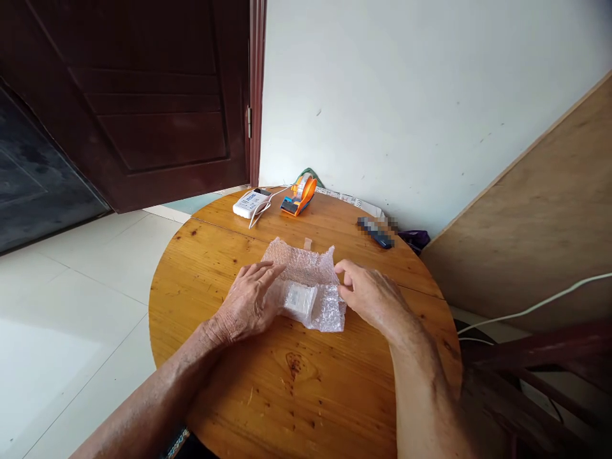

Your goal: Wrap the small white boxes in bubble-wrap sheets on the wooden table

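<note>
A sheet of clear bubble wrap (306, 264) lies on the round wooden table (287, 395). Its near part is folded over a small pale item (299, 298), whose details are blurred by the plastic. My left hand (251, 296) rests on the left side of the wrap with its fingers spread and stretched forward. At the right edge of the wrap is my right hand (368, 290), its fingers bent and thumb apart from them, touching or just beside the plastic with nothing visible between them.
Toward the back of the table stand an orange tape dispenser (299, 196) and a white box-shaped device (251, 203) with a cable. A dark, partly pixelated object (377, 233) lies at the back right, near folded paper (358, 203). A small tan strip (308, 244) shows behind the wrap.
</note>
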Available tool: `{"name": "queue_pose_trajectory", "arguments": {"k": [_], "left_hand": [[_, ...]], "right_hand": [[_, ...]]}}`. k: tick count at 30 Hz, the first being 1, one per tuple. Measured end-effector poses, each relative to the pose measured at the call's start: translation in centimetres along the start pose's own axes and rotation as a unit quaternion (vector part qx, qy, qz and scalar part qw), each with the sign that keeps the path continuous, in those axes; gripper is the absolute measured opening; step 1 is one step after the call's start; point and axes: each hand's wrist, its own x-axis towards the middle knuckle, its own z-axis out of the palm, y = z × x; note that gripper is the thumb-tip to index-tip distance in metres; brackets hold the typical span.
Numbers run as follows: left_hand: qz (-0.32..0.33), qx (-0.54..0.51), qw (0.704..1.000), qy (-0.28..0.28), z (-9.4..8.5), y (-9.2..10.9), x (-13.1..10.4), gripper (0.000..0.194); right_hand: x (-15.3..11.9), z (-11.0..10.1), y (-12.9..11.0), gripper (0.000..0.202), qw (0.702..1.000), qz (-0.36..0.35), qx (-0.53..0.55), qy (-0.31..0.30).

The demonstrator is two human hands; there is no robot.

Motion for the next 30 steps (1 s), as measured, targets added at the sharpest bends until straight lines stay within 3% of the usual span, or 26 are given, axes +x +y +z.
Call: {"name": "queue_pose_trajectory", "arguments": {"k": [3, 6, 9, 14, 21, 23, 25, 30], "left_hand": [[0.032, -0.053, 0.998, -0.018, 0.0, 0.2, -0.1, 0.08], [0.033, -0.091, 0.995, -0.03, -0.4, 0.5, 0.0, 0.079], [0.015, -0.091, 0.995, -0.042, -0.8, 0.8, 0.1, 0.067], [0.0, -0.105, 0.994, -0.039, -0.9, 0.7, 0.1, 0.043], [0.009, -0.094, 0.995, 0.028, -0.2, 0.7, 0.7, 0.014], [0.038, -0.04, 0.998, 0.032, -0.9, 1.8, 0.5, 0.003], [0.111, 0.034, 0.993, 0.022, -2.0, 3.2, -0.3, 0.006], [0.223, 0.111, 0.965, -0.081, -3.4, 6.3, -4.7, 0.018]], "right_hand": [[0.2, 0.8, -0.8, 0.023, 0.997, -0.034, 0.043, 0.057], [0.5, 1.4, -1.3, 0.035, 0.998, -0.014, 0.038, 0.051], [0.9, 1.8, -0.9, 0.044, 1.0, 0.006, 0.014, 0.02], [1.3, 2.2, -0.2, 0.043, 1.0, 0.023, 0.012, 0.003], [1.7, 3.1, 0.4, 0.042, 0.999, 0.004, 0.042, -0.009], [1.8, 3.1, 0.6, 0.04, 0.999, 0.002, 0.049, -0.005], [1.8, 3.1, 0.8, 0.036, 0.999, 0.001, 0.05, -0.006], [1.8, 2.8, 0.8, 0.032, 0.999, 0.017, 0.036, -0.023]]}}
